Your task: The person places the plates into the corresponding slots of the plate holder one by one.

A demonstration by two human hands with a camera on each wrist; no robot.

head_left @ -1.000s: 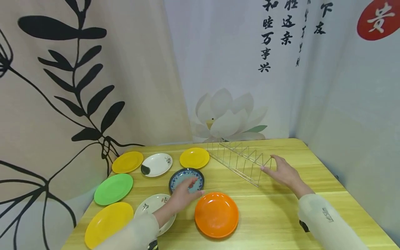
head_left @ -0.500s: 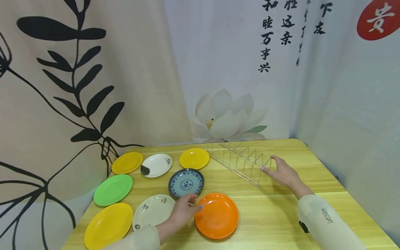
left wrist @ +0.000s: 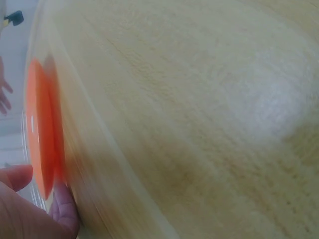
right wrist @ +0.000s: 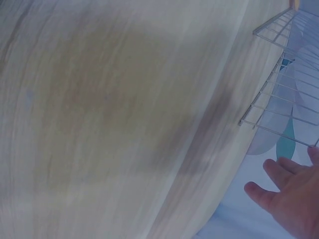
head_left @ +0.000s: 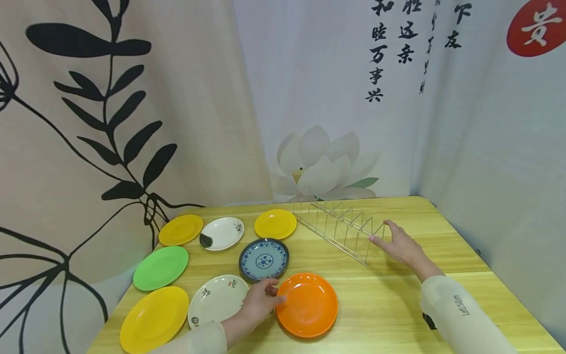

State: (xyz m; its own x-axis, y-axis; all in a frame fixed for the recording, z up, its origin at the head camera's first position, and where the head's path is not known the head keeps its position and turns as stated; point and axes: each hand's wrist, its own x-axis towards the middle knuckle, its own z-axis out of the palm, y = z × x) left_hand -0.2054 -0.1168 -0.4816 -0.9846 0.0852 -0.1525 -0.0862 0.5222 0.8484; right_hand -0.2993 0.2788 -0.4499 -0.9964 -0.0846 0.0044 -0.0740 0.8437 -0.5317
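An orange plate (head_left: 306, 306) lies on the wooden table, right of my left hand (head_left: 256, 306). My left thumb is over its left rim; in the left wrist view the fingers (left wrist: 64, 206) reach under the edge of the plate (left wrist: 41, 124), pinching it. My right hand (head_left: 406, 248) holds the near right end of a wire dish rack (head_left: 340, 226) between thumb and forefinger. In the right wrist view a fingertip meets the corner of the rack (right wrist: 279, 133), while the other fingers (right wrist: 261, 195) hang free. The rack's slots hold no plates.
A blue patterned plate (head_left: 264, 259) and a white floral plate (head_left: 216, 301) lie near my left hand. Farther left and back are a green plate (head_left: 160, 268), yellow plates (head_left: 155, 319) and a white plate (head_left: 223, 233). Curtains hang behind the table.
My left hand has come back from over the blue plate toward me and lowered to the orange plate's left rim. My right hand and the rack have stayed in place.
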